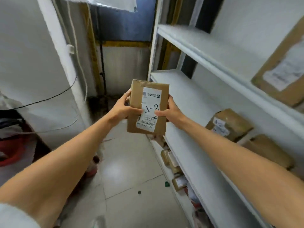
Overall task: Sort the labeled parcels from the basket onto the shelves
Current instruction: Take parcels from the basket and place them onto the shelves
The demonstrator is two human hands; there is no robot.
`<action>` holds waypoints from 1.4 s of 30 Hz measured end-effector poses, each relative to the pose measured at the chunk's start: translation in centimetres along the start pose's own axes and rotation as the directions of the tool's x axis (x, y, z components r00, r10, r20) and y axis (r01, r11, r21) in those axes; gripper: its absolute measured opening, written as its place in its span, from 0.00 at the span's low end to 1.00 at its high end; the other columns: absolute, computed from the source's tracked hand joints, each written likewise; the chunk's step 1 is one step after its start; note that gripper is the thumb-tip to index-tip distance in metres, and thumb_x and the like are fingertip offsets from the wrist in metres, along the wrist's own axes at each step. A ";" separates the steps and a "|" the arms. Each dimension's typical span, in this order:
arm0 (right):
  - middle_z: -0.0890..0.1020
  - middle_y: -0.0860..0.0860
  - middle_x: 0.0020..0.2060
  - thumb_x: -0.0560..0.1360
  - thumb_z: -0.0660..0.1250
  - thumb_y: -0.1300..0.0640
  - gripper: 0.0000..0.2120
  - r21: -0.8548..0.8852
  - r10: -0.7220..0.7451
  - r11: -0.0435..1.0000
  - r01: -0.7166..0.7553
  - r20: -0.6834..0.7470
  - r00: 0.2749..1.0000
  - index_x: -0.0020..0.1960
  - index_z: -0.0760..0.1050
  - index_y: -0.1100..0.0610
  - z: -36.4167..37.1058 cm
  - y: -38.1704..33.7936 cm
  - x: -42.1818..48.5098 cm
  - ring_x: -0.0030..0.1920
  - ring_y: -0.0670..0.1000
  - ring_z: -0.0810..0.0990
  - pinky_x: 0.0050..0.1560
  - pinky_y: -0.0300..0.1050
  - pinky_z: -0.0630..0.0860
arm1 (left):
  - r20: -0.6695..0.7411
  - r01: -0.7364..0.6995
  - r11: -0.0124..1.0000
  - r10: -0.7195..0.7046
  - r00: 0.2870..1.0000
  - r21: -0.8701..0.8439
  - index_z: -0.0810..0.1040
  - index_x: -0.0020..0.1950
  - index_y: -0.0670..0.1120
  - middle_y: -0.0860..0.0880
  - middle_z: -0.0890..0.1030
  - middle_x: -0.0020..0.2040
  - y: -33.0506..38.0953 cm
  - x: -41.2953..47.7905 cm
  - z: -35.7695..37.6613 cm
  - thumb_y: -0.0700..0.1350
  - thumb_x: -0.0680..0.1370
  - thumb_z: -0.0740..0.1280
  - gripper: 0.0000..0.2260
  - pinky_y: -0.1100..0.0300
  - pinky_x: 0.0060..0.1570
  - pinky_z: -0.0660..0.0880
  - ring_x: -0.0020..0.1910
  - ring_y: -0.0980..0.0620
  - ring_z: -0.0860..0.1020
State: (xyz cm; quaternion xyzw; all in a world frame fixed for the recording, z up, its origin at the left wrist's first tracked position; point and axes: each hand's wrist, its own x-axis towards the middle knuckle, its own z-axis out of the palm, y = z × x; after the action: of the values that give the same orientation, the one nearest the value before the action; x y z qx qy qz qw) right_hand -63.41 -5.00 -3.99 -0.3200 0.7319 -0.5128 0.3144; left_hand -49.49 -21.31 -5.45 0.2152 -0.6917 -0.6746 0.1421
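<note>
I hold a flat brown cardboard parcel [162,102] upright in front of me, its white label reading "A-2" facing me. My left hand [122,109] grips its left edge and my right hand [171,111] grips its right edge, both thumbs on the label. The parcel hangs in the air just left of the white shelf unit [189,96]. On the middle shelf to the right lies another brown parcel [228,125] with an "A-" label. The basket is not clearly in view.
A large brown box [283,69] sits on the upper shelf at the right. Another brown parcel [269,152] lies on the middle shelf, and several small boxes [174,170] fill the lowest shelf. A red object [11,152] and cables sit at the left. Tiled floor lies below.
</note>
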 end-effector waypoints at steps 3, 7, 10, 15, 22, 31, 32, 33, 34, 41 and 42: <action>0.74 0.49 0.60 0.73 0.70 0.68 0.39 0.040 0.054 0.998 -0.048 -0.157 0.986 0.75 0.51 0.54 -3.3 1.3 -1.8 0.59 0.51 0.76 0.44 0.39 0.79 | 0.177 -0.023 0.997 0.011 0.984 0.068 0.59 0.76 0.59 0.45 0.78 0.61 0.7 4.0 3.5 0.41 0.64 0.76 0.45 0.51 0.50 0.80 0.57 0.46 0.79; 0.75 0.53 0.63 0.71 0.71 0.68 0.40 0.082 0.121 0.992 -0.097 -0.373 0.920 0.74 0.53 0.53 -6.5 3.0 -3.7 0.60 0.54 0.76 0.52 0.48 0.79 | 0.365 0.008 0.992 -0.053 0.929 0.124 0.59 0.76 0.60 0.45 0.75 0.61 1.4 8.6 7.6 0.39 0.67 0.77 0.44 0.52 0.45 0.80 0.58 0.44 0.78; 0.74 0.53 0.64 0.70 0.71 0.69 0.41 0.124 0.176 0.984 -0.131 -0.496 0.850 0.75 0.53 0.53 -7.6 3.6 -5.0 0.59 0.53 0.76 0.55 0.50 0.77 | 0.432 -0.004 0.993 -0.049 0.901 0.121 0.59 0.76 0.54 0.47 0.76 0.55 1.7 10.0 10.7 0.32 0.69 0.73 0.41 0.54 0.43 0.79 0.55 0.45 0.78; 0.68 0.53 0.71 0.69 0.73 0.68 0.49 0.214 0.309 0.951 -0.224 -0.624 0.718 0.79 0.46 0.56 -8.0 4.8 -5.4 0.67 0.56 0.72 0.65 0.58 0.72 | 0.548 -0.034 0.991 -0.041 0.835 0.126 0.61 0.76 0.58 0.46 0.75 0.60 0.8 12.2 12.6 0.37 0.67 0.77 0.43 0.45 0.52 0.79 0.56 0.44 0.78; 0.65 0.55 0.73 0.68 0.75 0.65 0.56 0.249 0.427 0.899 -0.361 -0.685 0.590 0.78 0.38 0.53 -5.2 6.6 -2.6 0.72 0.58 0.65 0.71 0.57 0.64 | 0.627 -0.006 0.982 -0.116 0.771 0.189 0.64 0.73 0.54 0.42 0.79 0.56 -1.4 15.2 11.2 0.44 0.55 0.80 0.48 0.45 0.49 0.80 0.52 0.45 0.81; 0.72 0.54 0.66 0.68 0.73 0.69 0.46 0.158 0.343 0.918 -0.365 -0.778 0.527 0.77 0.51 0.56 -9.3 7.3 5.3 0.63 0.53 0.73 0.49 0.37 0.73 | 0.626 -0.030 0.971 -0.130 0.769 0.238 0.69 0.72 0.49 0.42 0.77 0.59 -0.1 24.4 13.3 0.34 0.64 0.76 0.37 0.41 0.53 0.78 0.56 0.40 0.79; 0.73 0.55 0.65 0.68 0.73 0.70 0.45 0.158 0.336 0.920 -0.359 -0.789 0.514 0.77 0.52 0.56 -9.9 7.4 6.1 0.61 0.53 0.74 0.46 0.36 0.74 | 0.621 -0.029 0.971 -0.128 0.774 0.236 0.69 0.71 0.49 0.41 0.76 0.60 -0.1 25.2 13.7 0.32 0.66 0.74 0.36 0.40 0.53 0.78 0.57 0.38 0.78; 0.74 0.55 0.63 0.68 0.72 0.70 0.44 0.146 0.329 0.917 -0.372 -0.804 0.495 0.77 0.54 0.56 -10.7 7.3 6.9 0.59 0.53 0.75 0.45 0.38 0.75 | 0.613 -0.036 0.971 -0.121 0.781 0.237 0.70 0.71 0.49 0.40 0.75 0.60 -0.1 26.0 14.2 0.30 0.66 0.73 0.35 0.40 0.53 0.78 0.57 0.38 0.77; 0.76 0.55 0.61 0.67 0.72 0.69 0.43 0.141 0.335 0.908 -0.396 -0.812 0.478 0.76 0.55 0.56 -11.3 7.4 7.7 0.57 0.54 0.77 0.47 0.42 0.78 | 0.615 -0.047 0.970 -0.115 0.780 0.240 0.70 0.70 0.49 0.40 0.76 0.59 0.0 26.7 14.8 0.28 0.67 0.72 0.35 0.42 0.52 0.79 0.57 0.38 0.77; 0.72 0.55 0.61 0.62 0.72 0.56 0.42 0.242 0.450 0.840 -0.486 -0.811 0.375 0.71 0.56 0.54 -13.9 9.1 10.5 0.60 0.57 0.74 0.58 0.58 0.75 | 0.673 -0.074 0.970 -0.105 0.733 0.233 0.64 0.72 0.45 0.48 0.77 0.50 0.0 30.1 18.1 0.24 0.68 0.66 0.35 0.45 0.49 0.79 0.53 0.43 0.78; 0.74 0.55 0.59 0.65 0.72 0.59 0.39 0.255 0.469 0.826 -0.502 -0.806 0.361 0.71 0.57 0.55 -13.9 8.9 10.6 0.58 0.56 0.75 0.58 0.58 0.76 | 0.668 -0.060 0.966 -0.129 0.733 0.252 0.62 0.71 0.43 0.47 0.76 0.50 -0.1 30.5 18.5 0.24 0.69 0.66 0.34 0.43 0.51 0.78 0.54 0.42 0.78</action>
State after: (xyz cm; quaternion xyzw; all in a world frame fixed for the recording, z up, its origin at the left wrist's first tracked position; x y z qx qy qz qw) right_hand -81.97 -3.34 -10.03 0.1935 0.8585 -0.4720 0.0516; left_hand -84.94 -20.15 -9.32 -0.0164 -0.7725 -0.6138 -0.1619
